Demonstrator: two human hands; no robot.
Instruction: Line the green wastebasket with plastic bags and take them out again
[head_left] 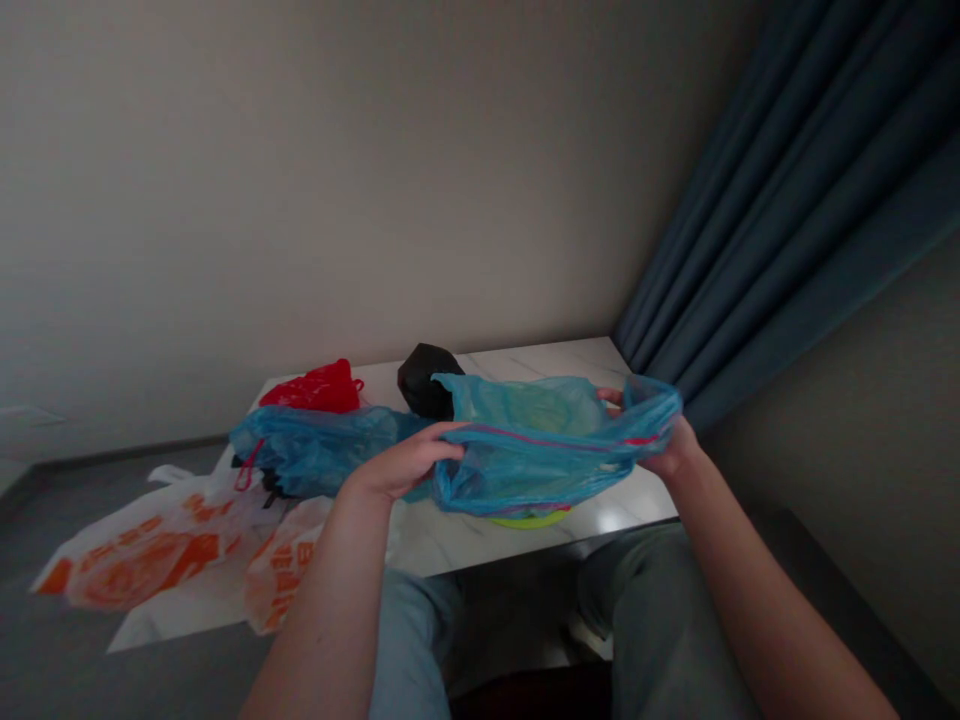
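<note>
A translucent blue plastic bag (532,470) with a pinkish-red drawstring along its edge stretches between my two hands above the table. At its left end, my left hand (409,460) grips the edge, the fingers partly behind the film. My right hand (667,445) is closed around the opposite end, some fingertips showing past the plastic. Beneath the bag, part of a yellow-green round rim (532,521) peeks out; the rest of that object is covered. Another crumpled blue plastic bag (322,450) lies just left of my left hand.
On the white marbled table (442,540) a red plastic bag (319,388) and a black bundle (427,378) sit toward the wall. White bags with orange print (161,540) spread over the left end. A dark blue curtain (780,200) hangs at right; my legs are below the front edge.
</note>
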